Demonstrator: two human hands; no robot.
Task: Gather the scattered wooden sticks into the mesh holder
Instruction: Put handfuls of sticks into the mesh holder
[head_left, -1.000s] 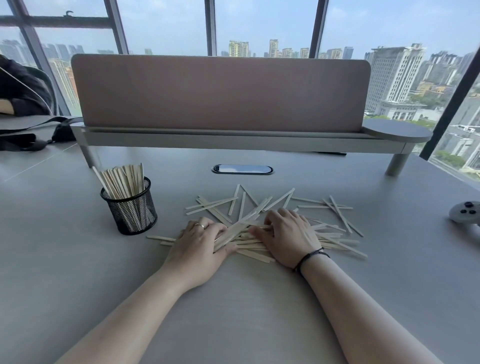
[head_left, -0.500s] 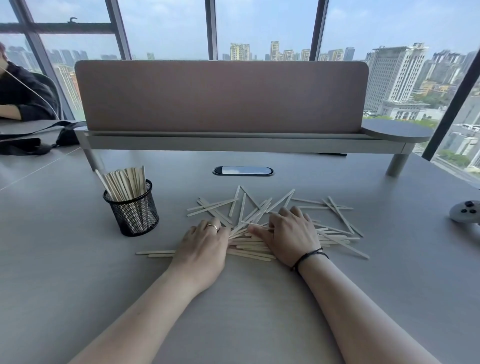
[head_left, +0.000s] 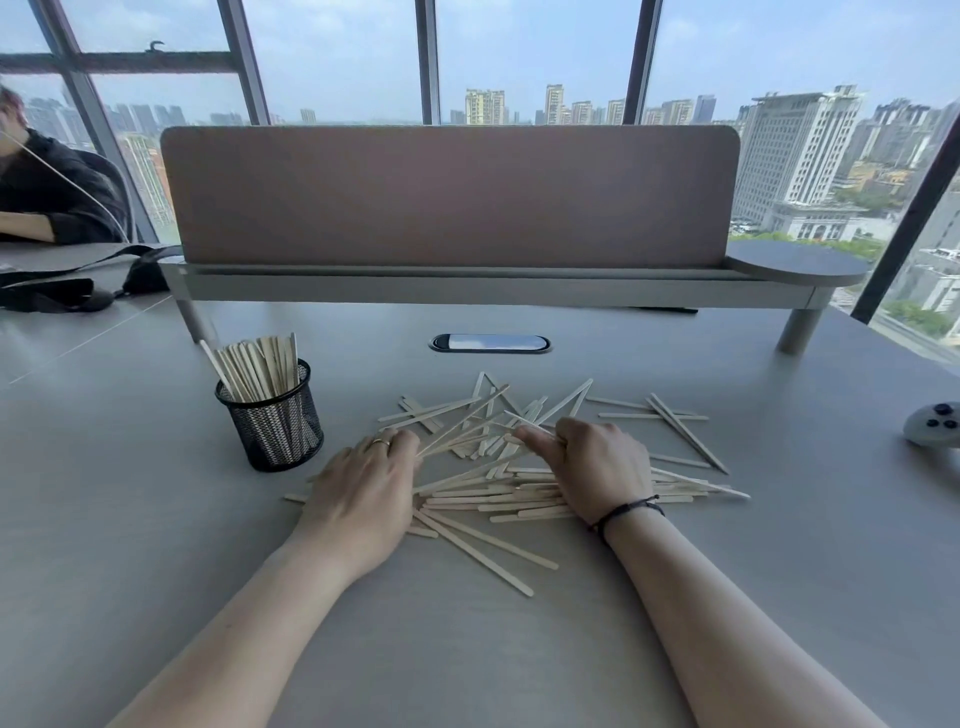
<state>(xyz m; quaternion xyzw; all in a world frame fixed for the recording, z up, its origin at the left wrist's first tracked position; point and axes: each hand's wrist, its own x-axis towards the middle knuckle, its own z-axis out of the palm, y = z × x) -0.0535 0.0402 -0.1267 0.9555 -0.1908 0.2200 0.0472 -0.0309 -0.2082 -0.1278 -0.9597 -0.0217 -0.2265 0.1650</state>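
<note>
resting on scattered sticks (head_left: 498, 501), left hand (head_left: 363, 488) and right hand (head_left: 597, 467) curl around some.

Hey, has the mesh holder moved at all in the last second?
No. The mesh holder keeps its place left of the desk's cable slot; only the camera view shifted slightly.

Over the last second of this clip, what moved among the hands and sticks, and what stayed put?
Both hands rose from lying flat on the pile: the left hand and right hand now curl their fingers around sticks, lifting some ends off the table. The loose sticks have been raked closer together, and a few now lie nearer the person. The mesh holder, its sticks and the far right strays are unchanged.
</note>
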